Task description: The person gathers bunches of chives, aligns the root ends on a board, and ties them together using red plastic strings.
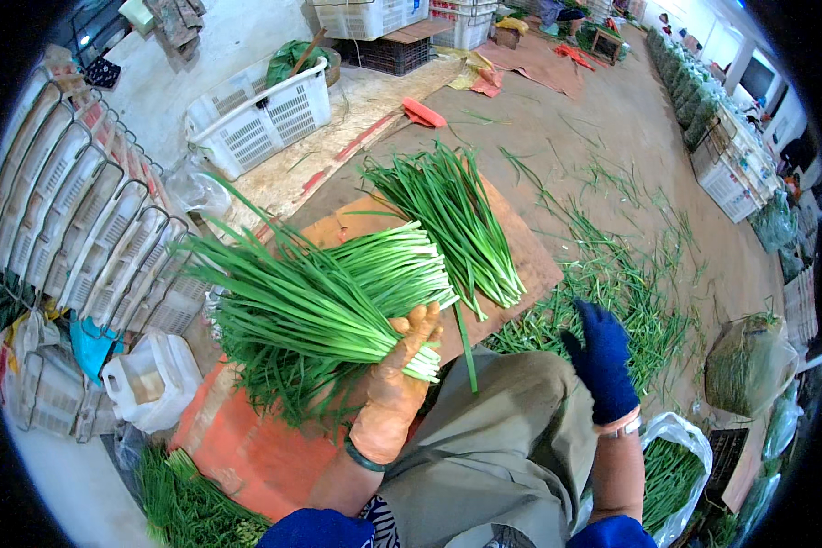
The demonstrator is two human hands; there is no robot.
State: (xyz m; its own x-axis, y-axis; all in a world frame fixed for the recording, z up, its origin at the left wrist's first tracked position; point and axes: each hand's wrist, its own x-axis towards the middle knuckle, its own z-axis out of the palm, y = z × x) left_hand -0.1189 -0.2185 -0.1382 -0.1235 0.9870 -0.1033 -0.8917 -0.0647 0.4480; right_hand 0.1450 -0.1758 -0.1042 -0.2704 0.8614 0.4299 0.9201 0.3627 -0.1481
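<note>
My left hand [391, 397], in an orange rubber glove, is closed round the white stem ends of a bunch of garlic chives [315, 297]. The green leaves fan out to the left. Just behind it a pile of chives [402, 260] lies with its pale ends facing right. Farther back, a loose darker green bunch [447, 215] rests across the brown board [532, 242]. My right hand [605, 363], in a dark blue knitted glove, is beside my right knee, its fingers apart and holding nothing.
Chive scraps [626, 297] litter the floor to the right. A plastic bag of greens [674, 475] stands by my right forearm. On the left are a white jug [152, 379] and stacked white crates [82, 210]. A white basket [265, 119] sits at the back left.
</note>
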